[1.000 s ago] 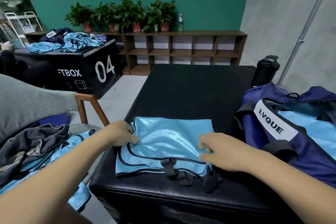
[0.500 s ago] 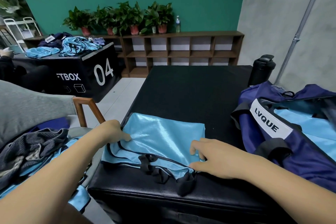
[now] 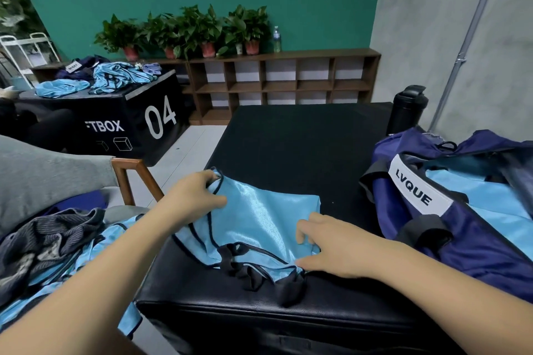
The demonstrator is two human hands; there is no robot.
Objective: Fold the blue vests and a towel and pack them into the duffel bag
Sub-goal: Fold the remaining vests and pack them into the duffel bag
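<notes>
My duffel bag (image 3: 461, 253) sits open on the right part of the black padded platform (image 3: 288, 138), its white LVQUE label turned toward me. Light blue folded cloth (image 3: 490, 202) fills its mouth; I can't tell how many pieces.

The blue vest (image 3: 259, 219) I'm working on lies left of the bag, near it but not touching. It is partly folded, with its black straps bunched at the platform's near edge. My left hand (image 3: 190, 202) pinches the vest's corner farthest from the bag, at the black piping, and holds it slightly raised. My right hand (image 3: 331, 248) is on the side nearer the bag, fingers curled into the cloth and thumb against the near hem, gripping a fold.

A black bottle (image 3: 406, 109) stands behind the bag, just beside its far end. Far left of the bag, off the platform, a chair (image 3: 129, 179) holds a heap of more blue vests (image 3: 86, 256) with a grey striped towel (image 3: 49, 239) on top.

Between the vest and the bag runs a bare strip of platform. Beyond the vest, left of the bag, the black surface lies open out to the far edge.
</notes>
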